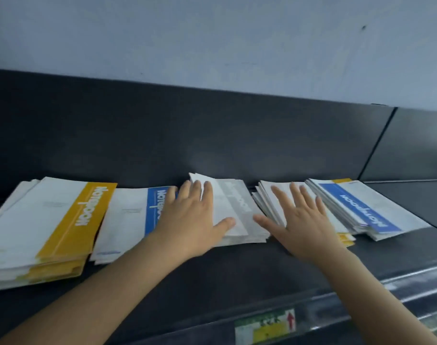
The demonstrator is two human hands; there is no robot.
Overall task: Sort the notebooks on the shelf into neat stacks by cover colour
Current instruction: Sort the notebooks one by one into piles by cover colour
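Dark shelving runs under a pale wall, and the notebooks lie flat along it in piles. They look thin, light and floppy, with smooth covers that I judge would slide easily, so I would square each pile with flat palms and lift it by the long edges.

At far left the yellow stack reads "Notebook" in white on its band. On the blue notebook beside it, the same word is half hidden by my left hand. That hand rests flat, fingers straight and spread, on the grey stack, whose faint lettering I cannot read. Below, a shelf-edge label shows a red arrow and illegible print. My right hand lies flat with fingers splayed on a fanned pile that shows yellow underneath. The blue stack at far right also reads "Notebook".
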